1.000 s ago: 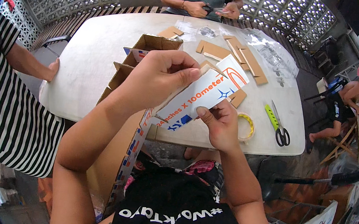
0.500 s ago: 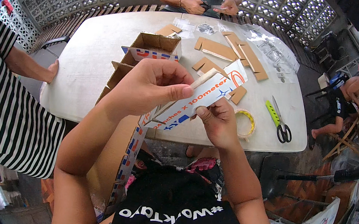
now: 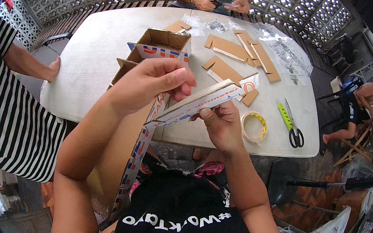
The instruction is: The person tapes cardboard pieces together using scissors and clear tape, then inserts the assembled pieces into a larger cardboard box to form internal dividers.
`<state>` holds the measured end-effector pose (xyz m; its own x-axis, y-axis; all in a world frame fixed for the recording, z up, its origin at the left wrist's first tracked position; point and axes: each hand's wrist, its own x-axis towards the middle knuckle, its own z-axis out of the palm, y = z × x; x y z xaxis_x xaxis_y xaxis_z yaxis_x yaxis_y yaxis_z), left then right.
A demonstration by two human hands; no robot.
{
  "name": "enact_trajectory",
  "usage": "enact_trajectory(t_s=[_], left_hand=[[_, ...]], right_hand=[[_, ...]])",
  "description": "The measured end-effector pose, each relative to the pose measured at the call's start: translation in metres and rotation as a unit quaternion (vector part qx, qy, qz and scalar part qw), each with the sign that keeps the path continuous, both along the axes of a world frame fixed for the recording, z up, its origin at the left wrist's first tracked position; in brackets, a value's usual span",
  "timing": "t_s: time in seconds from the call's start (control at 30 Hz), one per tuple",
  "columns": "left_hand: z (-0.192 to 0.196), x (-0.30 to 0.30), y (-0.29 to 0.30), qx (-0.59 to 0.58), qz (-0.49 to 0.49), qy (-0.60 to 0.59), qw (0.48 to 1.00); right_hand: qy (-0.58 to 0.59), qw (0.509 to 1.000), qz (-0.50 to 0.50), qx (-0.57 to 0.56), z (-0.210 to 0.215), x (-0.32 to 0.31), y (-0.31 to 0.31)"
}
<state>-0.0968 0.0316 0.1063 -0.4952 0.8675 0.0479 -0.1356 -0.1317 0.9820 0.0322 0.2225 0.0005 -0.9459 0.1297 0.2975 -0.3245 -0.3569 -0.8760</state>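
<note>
In front of my chest, my right hand (image 3: 222, 123) grips a cardboard strip (image 3: 219, 96) from below, thumb on its white printed face. The strip slants up to the right, its upper edge folded or lined with a pale band. My left hand (image 3: 155, 82) is curled just above the strip's left half, thumb and fingers drawn together; whatever they might hold is hidden. Left of the strip stands a cardboard box with compartments (image 3: 164, 53), partly covered by my left hand and forearm. A long cardboard panel (image 3: 113, 168) with a printed edge lies below my left forearm.
On the white table (image 3: 97, 43) are notched cardboard pieces (image 3: 226, 47), a tape roll (image 3: 254, 127), black-handled scissors (image 3: 295, 136), a green cutter (image 3: 284, 115) and plastic-covered sheets (image 3: 282, 51). One person holds scissors opposite; another in stripes rests a hand on the left edge.
My left thumb and fingers have come off the strip's upper edge, moving slightly left. The strip has tilted, showing more of its top edge. My right hand keeps its grip.
</note>
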Motion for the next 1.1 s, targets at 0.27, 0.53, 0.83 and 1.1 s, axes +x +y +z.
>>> enact_trajectory(t_s=[0.27,0.53,0.83,1.1], left_hand=[[0.013,0.017,-0.017,-0.104,0.042,0.215,0.97],[0.002,0.002,-0.018,-0.137,-0.036,0.033,0.989],[0.002,-0.002,-0.031,-0.203,-0.031,0.146,0.968],[0.035,-0.024,-0.089,-0.315,0.229,0.575,0.72]], right_hand=[[0.003,0.998,0.028,-0.054,-0.009,-0.007,-0.001],[0.059,0.997,0.022,-0.042,-0.015,-0.014,-0.006],[0.26,0.954,-0.008,0.151,0.006,-0.032,0.007],[-0.116,0.986,-0.055,0.11,0.069,-0.038,0.015]])
